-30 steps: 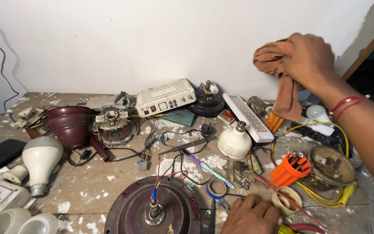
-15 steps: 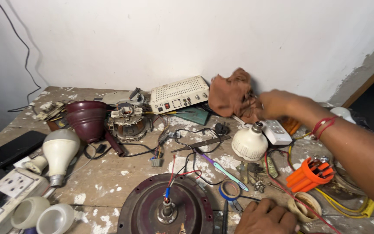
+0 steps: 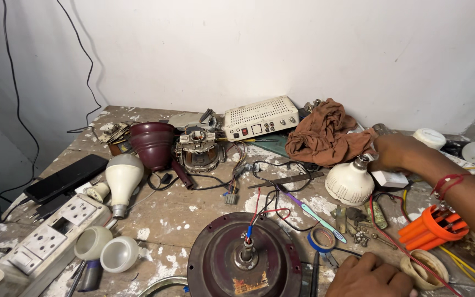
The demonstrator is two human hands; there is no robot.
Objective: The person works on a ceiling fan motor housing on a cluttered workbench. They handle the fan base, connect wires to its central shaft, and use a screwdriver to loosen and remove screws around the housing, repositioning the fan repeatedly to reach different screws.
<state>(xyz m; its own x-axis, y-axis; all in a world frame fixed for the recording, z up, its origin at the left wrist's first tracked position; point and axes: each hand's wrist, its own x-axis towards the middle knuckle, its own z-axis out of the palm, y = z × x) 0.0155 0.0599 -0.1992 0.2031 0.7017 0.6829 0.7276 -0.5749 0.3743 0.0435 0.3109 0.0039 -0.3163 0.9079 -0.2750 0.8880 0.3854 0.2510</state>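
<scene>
My right hand (image 3: 392, 153) reaches in from the right at the back of the bench, a red thread around its wrist. It hovers between the crumpled brown cloth (image 3: 325, 132) and the metal base of a white bulb (image 3: 350, 181), just above a white flat box (image 3: 390, 178). Its fingers are loosely curled and nothing shows in them. My left hand (image 3: 365, 276) rests on the bench at the bottom edge, empty. It lies beside the round dark-red fan motor (image 3: 243, 258) and near a blue tape roll (image 3: 322, 240).
A cream perforated box (image 3: 259, 116), a maroon cup (image 3: 153, 144), a small wound motor (image 3: 197, 149), another bulb (image 3: 121, 179), a white power strip (image 3: 45, 242), an orange screwdriver set (image 3: 434, 225), loose wires and screws crowd the paint-spattered bench. A wall stands behind.
My right hand brought the brown cloth down from the air at the right, laid it at the back of the bench and let go. The view turned left. My left hand stayed put.
</scene>
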